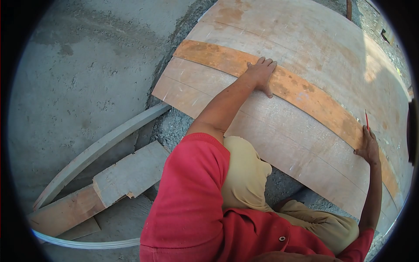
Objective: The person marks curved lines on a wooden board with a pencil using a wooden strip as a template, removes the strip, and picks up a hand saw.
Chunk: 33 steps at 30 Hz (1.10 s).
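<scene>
A long orange-brown wooden strip (305, 94) lies across a large pale plywood sheet (314, 48). My left hand (262, 75) rests on the strip left of its middle, fingers spread over it and thumb near its lower edge. Toward the strip's right end, my right hand (369, 146) touches it with the thumb at the lower edge. A thin red pencil (367, 120) sticks up from between the fingers of my right hand. Pencil lines run along the sheet on the near side of the strip.
On the left are a grey concrete surface (78, 78), a curved grey bar (100, 146), wooden boards (131, 170) and a bundle of pale strips (87, 244). Gravel (174, 126) shows beside the sheet. My knees are against its near edge.
</scene>
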Tool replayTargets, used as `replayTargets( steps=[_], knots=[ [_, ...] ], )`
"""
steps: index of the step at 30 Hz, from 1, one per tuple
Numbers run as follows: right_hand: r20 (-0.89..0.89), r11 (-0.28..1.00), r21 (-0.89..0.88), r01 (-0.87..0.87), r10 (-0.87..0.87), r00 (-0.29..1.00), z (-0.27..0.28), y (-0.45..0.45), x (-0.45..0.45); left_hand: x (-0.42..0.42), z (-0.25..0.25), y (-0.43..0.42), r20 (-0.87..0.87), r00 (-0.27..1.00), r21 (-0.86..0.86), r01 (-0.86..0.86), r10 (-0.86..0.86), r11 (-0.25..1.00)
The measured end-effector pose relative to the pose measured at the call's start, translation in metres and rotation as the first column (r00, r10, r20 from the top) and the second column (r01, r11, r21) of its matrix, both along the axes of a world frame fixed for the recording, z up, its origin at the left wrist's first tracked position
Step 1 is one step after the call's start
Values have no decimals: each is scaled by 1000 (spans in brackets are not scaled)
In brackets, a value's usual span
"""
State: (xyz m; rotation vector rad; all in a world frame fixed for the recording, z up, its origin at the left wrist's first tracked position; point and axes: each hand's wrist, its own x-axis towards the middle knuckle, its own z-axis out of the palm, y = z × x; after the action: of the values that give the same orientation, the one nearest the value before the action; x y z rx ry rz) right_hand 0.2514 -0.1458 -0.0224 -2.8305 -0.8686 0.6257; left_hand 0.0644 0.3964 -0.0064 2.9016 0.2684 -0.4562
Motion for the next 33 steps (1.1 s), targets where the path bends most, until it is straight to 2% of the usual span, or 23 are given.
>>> replayTargets(
  steps=[13,16,17,19,21,22,24,33],
  knots=[
    [-7,1000,-2,-3,3,1000,-1,1,0,-2,2,-1,-16,1000,-6,-13,12,1000],
    [-39,999,-47,18,-20,999,3,5,0,1,5,-2,-50,999,-15,-6,5,1000],
    [-70,1000,-3,5,-5,998,12,8,-3,3,4,-4,-56,998,-16,-11,10,1000],
    [-18,996,-3,-94,94,995,6,-4,1,7,-4,-4,-66,998,-5,4,-5,1000],
    [29,991,-22,-130,131,991,-2,-12,6,10,-13,-3,-3,998,-38,66,-66,997],
    [-12,995,-61,-80,79,997,5,-8,5,11,-20,1,-38,998,-33,38,-40,999],
    [35,990,-119,-70,74,997,2,-9,5,13,-18,-1,-24,998,-39,66,-66,997],
    [-46,989,-129,-74,68,997,4,-9,9,12,-15,-6,-8,997,-70,71,-72,995]
  ],
)
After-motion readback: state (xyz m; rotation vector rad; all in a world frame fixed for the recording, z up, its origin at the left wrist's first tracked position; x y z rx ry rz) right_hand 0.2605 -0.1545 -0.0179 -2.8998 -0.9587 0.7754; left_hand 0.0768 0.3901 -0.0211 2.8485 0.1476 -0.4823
